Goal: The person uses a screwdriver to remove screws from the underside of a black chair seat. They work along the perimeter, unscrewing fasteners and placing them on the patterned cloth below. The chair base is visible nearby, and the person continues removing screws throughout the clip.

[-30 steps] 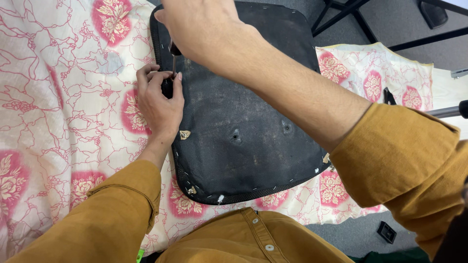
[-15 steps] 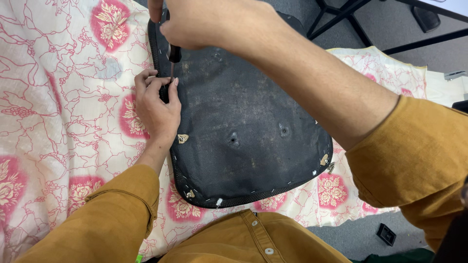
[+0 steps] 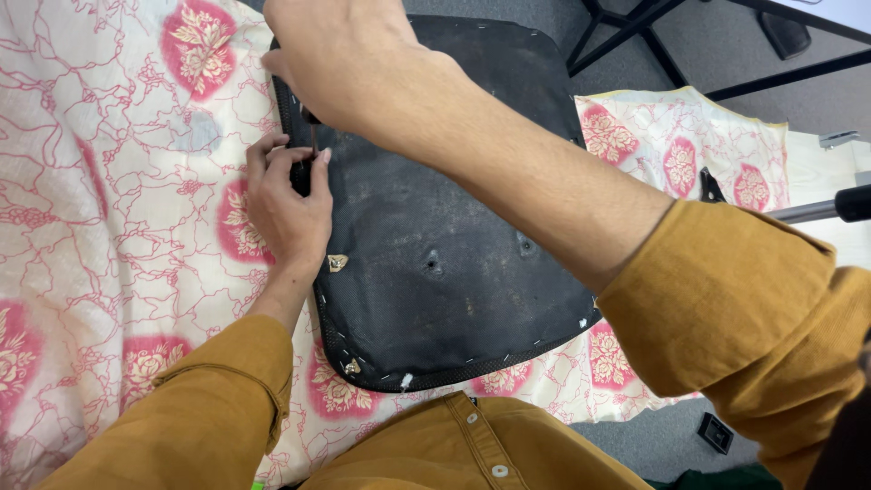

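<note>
A black chair seat pad (image 3: 445,236) lies upside down on cream fabric with pink flowers (image 3: 118,209). Staples line its edge. My left hand (image 3: 288,204) rests on the pad's left edge, its fingers pinching the black rim there. My right hand (image 3: 336,59) reaches across from the right and grips a thin dark tool (image 3: 313,136) whose tip points down just above my left fingers. Most of the tool is hidden inside the fist.
A small scrap of flowered fabric (image 3: 337,263) sits on the pad near my left wrist. Black chair legs (image 3: 635,45) stand on grey floor at the top right. A dark metal bar (image 3: 830,207) sticks in from the right edge.
My right hand has come closer to the left one, bringing the tool tip down to the left fingers. The left hand stays on the pad's edge.
</note>
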